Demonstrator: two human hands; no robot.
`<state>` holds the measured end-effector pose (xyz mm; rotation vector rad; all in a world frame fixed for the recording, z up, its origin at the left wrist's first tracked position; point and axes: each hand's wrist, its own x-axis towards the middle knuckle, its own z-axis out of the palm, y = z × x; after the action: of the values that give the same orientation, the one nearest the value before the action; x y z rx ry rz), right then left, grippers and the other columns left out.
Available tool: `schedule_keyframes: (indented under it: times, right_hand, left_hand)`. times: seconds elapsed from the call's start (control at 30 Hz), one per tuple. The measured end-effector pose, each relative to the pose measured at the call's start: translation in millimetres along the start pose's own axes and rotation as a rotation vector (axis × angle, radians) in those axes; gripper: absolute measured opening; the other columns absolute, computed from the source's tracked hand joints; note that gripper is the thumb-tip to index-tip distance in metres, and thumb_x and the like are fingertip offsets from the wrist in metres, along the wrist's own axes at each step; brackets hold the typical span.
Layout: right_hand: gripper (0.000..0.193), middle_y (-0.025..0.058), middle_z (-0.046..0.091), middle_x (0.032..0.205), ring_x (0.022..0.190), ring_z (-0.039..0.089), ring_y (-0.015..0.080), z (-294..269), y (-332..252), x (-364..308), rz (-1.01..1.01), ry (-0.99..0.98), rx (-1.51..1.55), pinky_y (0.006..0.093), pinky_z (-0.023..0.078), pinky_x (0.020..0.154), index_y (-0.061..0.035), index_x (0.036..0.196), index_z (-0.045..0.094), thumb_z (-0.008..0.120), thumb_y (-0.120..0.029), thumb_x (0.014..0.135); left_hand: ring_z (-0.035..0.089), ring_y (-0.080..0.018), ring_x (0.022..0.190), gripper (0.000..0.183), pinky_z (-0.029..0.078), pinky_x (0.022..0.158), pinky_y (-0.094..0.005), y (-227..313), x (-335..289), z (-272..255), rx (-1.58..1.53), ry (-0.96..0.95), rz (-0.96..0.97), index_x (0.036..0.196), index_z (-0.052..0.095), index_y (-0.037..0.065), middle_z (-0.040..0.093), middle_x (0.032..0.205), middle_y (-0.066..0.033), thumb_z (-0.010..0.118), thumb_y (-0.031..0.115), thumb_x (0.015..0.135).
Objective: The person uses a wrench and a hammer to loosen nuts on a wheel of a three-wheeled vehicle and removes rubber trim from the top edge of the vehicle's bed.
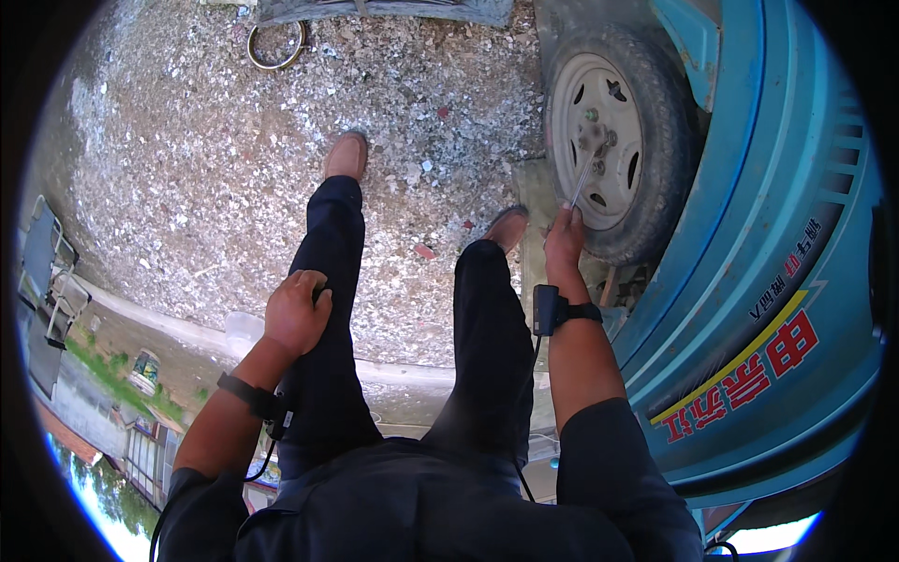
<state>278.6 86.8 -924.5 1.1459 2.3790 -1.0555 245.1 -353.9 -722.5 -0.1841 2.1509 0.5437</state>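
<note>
Here, the person's right hand grips a thin metal rod slanting toward the wheel of a blue vehicle; the left hand rests curled on the left leg, whether holding anything I cannot tell.

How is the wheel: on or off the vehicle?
On, apparently: the wheel sits tucked into the vehicle's side, the right hand's rod pointing at its hub.

They had on a dark short-sleeve top, dark pants, brownish shoes, plus black wrist straps with chunky boxes and cables.
</note>
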Motion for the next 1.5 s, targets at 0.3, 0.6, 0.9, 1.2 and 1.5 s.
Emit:
schedule_keyframes:
  times: [0.3, 0.6, 0.9, 1.2, 1.5]
  right_hand:
    - [0.048, 0.0237, 0.064, 0.107, 0.091, 0.065, 0.0341, -19, -23, -38, 0.067, 0.083, -0.144, 0.0373, 0.055, 0.064, 0.0021, 0.118, 0.059, 0.043, -0.040, 0.101]
    - [0.048, 0.0302, 0.061, 0.109, 0.098, 0.059, 0.0427, -24, -33, -29, -0.017, 0.130, -0.118, 0.0439, 0.048, 0.078, 0.0067, 0.116, 0.057, 0.042, -0.037, 0.103]
    - [0.053, 0.0190, 0.064, 0.107, 0.086, 0.063, 0.0286, -31, -44, -23, 0.022, 0.101, -0.064, 0.0355, 0.053, 0.061, 0.0031, 0.115, 0.059, 0.042, -0.045, 0.101]
    - [0.056, 0.0307, 0.063, 0.096, 0.090, 0.059, 0.0475, 4, -41, -17, -0.038, 0.204, -0.208, 0.0490, 0.046, 0.076, 0.0077, 0.102, 0.062, 0.043, -0.045, 0.101]
    - [0.052, 0.0295, 0.064, 0.084, 0.082, 0.062, 0.0481, 24, -56, -5, 0.020, 0.256, -0.200, 0.0496, 0.047, 0.069, 0.0080, 0.093, 0.062, 0.049, -0.041, 0.099]
  left_hand:
    - [0.063, -0.0353, 0.092, 0.018, 0.051, 0.082, -0.0429, 12, 0, -3, -0.001, -0.008, -0.032, 0.099, 0.061, 0.004, 0.066, 0.096, -0.0152, 0.063, 0.015, 0.085]
    - [0.064, -0.0355, 0.092, 0.018, 0.051, 0.081, -0.0432, 15, 4, -1, 0.005, 0.013, -0.012, 0.099, 0.061, 0.004, 0.066, 0.096, -0.0159, 0.063, 0.015, 0.085]
    - [0.064, -0.0350, 0.091, 0.016, 0.051, 0.080, -0.0435, 17, 5, -4, -0.009, 0.001, -0.037, 0.097, 0.062, 0.005, 0.066, 0.096, -0.0137, 0.063, 0.015, 0.085]
    - [0.063, -0.0354, 0.091, 0.016, 0.051, 0.080, -0.0437, 17, 5, -6, -0.002, 0.021, -0.030, 0.097, 0.061, 0.005, 0.066, 0.095, -0.0145, 0.063, 0.015, 0.085]
    - [0.064, -0.0347, 0.087, 0.016, 0.052, 0.077, -0.0426, 28, 27, -28, -0.070, 0.157, -0.039, 0.099, 0.061, 0.005, 0.066, 0.094, -0.0148, 0.064, 0.013, 0.085]
